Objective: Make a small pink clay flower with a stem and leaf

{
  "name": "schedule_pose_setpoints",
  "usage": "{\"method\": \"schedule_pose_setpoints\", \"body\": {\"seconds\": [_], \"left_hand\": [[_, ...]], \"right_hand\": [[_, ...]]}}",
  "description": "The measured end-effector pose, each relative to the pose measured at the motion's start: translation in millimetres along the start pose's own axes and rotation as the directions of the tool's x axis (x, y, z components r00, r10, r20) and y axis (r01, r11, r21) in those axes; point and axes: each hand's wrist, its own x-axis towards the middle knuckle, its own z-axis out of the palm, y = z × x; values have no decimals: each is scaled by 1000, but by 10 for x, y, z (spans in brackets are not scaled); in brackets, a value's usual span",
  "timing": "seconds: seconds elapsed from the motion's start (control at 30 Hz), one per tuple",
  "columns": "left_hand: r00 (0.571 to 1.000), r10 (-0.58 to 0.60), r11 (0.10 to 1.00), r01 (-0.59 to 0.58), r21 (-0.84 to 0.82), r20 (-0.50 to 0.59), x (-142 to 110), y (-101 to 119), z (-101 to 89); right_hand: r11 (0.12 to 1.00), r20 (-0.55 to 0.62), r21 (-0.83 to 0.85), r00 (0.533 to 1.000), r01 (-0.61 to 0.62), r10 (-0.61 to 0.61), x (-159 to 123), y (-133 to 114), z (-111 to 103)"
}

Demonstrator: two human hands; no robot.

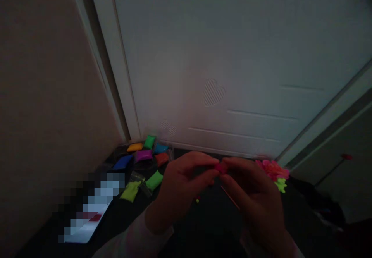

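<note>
Between the fingertips of my left hand (181, 186) and my right hand (255, 200) is a small bright pink lump (221, 168), which looks like soft modelling clay. Both hands pinch it from opposite sides, thumbs below and forefingers above. Below them on the dark surface lies a tiny yellow ball (197, 200). A thin orange-pink stick (230, 197) shows beside my right thumb, partly covered by that hand. Something small and reddish (211, 183) sits behind the left fingertips, too dim to make out.
Small packets of coloured clay, including a purple one (144, 155) and a light green one (154, 180), lie left of my hands. Nearer is a bright, partly blurred screen (83, 234). Pink flowers (273, 169) stand at right. A white door (180, 76) rises behind.
</note>
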Motion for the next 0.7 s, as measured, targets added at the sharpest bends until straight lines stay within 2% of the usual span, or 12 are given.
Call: {"method": "schedule_pose_setpoints", "body": {"seconds": [0.1,0.17,0.3,0.53,0.7], "left_hand": [[996,84,996,-84,-1,8,21,126,5],[995,98,994,-97,-42,22,29,153,13],[996,49,969,-31,-246,68,47,150,27],[996,1,904,35,-427,84,46,142,51],[989,-55,855,116,-506,135,11,129,80]], "right_hand": [[992,4,-10,992,124,-124,67,-112,13],[988,-19,2,988,154,-154,85,-161,34],[989,-106,95,989,114,-104,88,-234,87],[935,-34,355,999,-15,28,66,-232,113],[925,-20,378,998,-48,60,60,-214,113]]}}
